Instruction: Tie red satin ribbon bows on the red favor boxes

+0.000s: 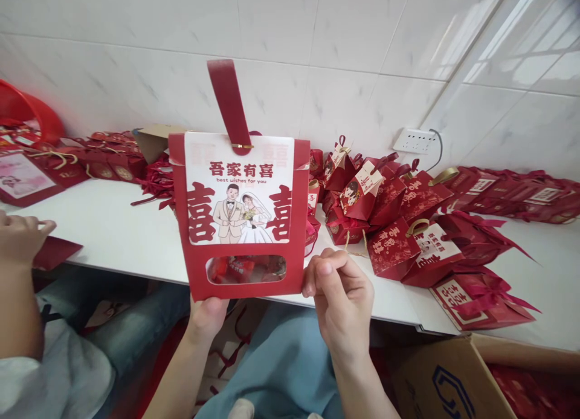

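I hold a red gift box (240, 216) upright in front of me. It has a white label with a cartoon bride and groom, a clear window showing red candies, and a dark red strap handle (229, 104) standing up from its top. My left hand (206, 316) grips the box from below and behind at its bottom left corner, with most of its fingers hidden. My right hand (339, 301) is curled beside the box's bottom right corner, fingertips at its edge.
A white table (118, 231) runs along a tiled wall. Piles of red gift boxes and bags (399, 225) lie to the right and far left. Another person's hand (20, 234) rests at the left edge. A cardboard carton (448, 380) sits lower right. A wall socket (414, 141) is behind.
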Available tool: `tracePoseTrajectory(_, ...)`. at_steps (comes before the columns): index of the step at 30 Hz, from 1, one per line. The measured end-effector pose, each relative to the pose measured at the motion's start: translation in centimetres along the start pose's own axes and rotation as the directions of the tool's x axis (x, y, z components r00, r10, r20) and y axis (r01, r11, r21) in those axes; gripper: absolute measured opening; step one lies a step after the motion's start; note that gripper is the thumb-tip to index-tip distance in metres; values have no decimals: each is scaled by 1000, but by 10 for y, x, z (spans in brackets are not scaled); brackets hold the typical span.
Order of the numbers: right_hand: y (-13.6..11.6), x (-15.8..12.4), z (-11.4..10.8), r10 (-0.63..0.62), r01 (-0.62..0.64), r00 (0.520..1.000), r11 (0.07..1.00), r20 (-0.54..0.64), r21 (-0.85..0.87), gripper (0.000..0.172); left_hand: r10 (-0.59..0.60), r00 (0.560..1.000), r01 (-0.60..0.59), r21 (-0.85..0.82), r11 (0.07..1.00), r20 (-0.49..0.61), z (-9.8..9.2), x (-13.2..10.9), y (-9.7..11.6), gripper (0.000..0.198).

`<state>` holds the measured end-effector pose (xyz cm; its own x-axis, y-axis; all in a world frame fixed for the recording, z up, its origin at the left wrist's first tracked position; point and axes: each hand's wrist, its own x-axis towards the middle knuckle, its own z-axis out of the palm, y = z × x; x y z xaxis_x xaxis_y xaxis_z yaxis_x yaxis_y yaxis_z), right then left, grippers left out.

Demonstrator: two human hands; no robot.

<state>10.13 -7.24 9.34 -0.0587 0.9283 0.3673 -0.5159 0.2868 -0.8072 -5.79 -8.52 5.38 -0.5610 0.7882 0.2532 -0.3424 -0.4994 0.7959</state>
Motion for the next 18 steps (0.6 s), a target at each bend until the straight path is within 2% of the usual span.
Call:
tracePoseTrajectory(6,0,0,2,-33,34,999,999,10,-14,18,-15,1000,15,-29,999,3,0,0,0,77)
tracePoseTrajectory(14,-1,-3,2,-30,30,999,999,45,14,16,-3,998,4,-26,1000,58,-5,0,-3,69)
tracePoseTrajectory(18,-5,-3,2,8,-12,997,999,72,53,22,79,996,-78,-24,997,51,0,0,-2,60)
